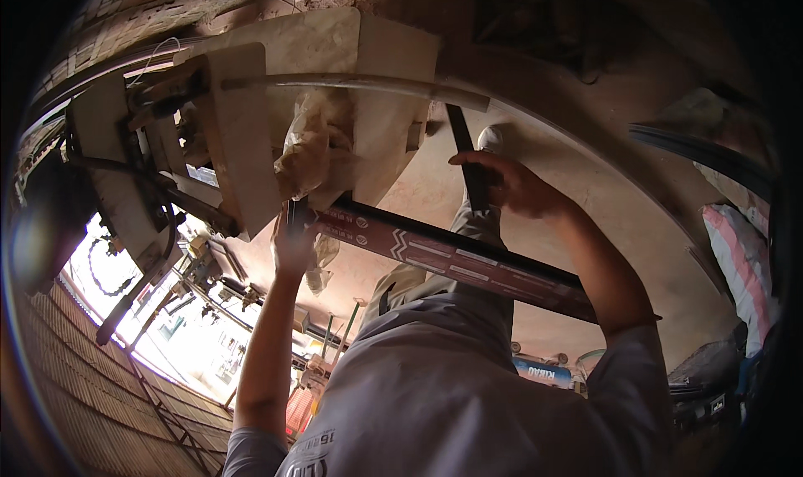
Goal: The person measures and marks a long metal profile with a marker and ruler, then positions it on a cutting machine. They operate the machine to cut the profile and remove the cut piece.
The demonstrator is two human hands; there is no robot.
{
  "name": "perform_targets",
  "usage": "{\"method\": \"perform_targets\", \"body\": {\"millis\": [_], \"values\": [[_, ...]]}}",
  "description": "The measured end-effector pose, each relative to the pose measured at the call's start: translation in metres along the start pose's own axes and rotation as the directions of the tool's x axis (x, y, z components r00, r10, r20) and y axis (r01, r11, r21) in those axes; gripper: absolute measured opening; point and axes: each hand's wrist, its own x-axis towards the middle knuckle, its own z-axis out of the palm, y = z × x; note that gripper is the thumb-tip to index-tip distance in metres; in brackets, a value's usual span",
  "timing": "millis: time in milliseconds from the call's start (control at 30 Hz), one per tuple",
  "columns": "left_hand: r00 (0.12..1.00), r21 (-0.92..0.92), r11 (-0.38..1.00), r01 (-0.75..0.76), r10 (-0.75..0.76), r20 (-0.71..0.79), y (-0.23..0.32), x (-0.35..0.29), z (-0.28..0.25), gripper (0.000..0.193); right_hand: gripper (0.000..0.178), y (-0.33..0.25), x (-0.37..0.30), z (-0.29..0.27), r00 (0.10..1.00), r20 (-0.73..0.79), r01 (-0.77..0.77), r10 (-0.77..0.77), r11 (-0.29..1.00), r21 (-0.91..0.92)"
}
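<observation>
My left hand (293, 241) is closed at the left end of a long dark bar (452, 258) covered with reddish-brown printed film. A short dark piece shows upright at its fingers, partly hidden. Across the front of my body the bar slants down to the right, its far end passing by my right forearm. My right hand (517, 186) grips a narrow black strip (464, 146), thumb and fingers around it. The strip stands at a steep angle above the bar; its lower end reaches near my trouser leg.
A bench or machine with pale panels (242, 134) stands at the left, a crumpled plastic bag (309, 142) hanging by it. A long pale rod (351, 81) crosses above. Right: black strips (703, 149) and a white-and-pink sack (740, 268). A blue roll (542, 371) lies on the floor.
</observation>
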Motion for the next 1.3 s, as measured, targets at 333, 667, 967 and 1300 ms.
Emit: {"method": "perform_targets", "body": {"millis": [333,667,967,1300], "values": [[0.999,-0.088,0.995,-0.038,0.036,-0.017,-0.012,0.003,0.002,0.038,0.045,-0.001,-0.005,-0.014,0.886,-0.295,-0.039,-0.357,0.578,-0.815],[0.999,-0.065,0.997,-0.042,0.043,0.013,-0.006,0.001,-0.004,0.040,0.050,0.004,0.006,-0.013,0.934,-0.358,-0.269,0.021,0.700,-0.661],[0.997,-0.023,0.997,-0.076,0.077,0.022,-0.023,0.004,-0.002,0.044,0.043,0.020,0.030,0.045,0.987,-0.110,-0.157,0.116,0.813,-0.561],[0.996,0.021,0.999,0.044,-0.046,0.077,-0.018,0.000,-0.005,0.044,0.043,0.042,0.066,0.084,0.988,0.091,-0.044,0.124,0.795,-0.605]]}}
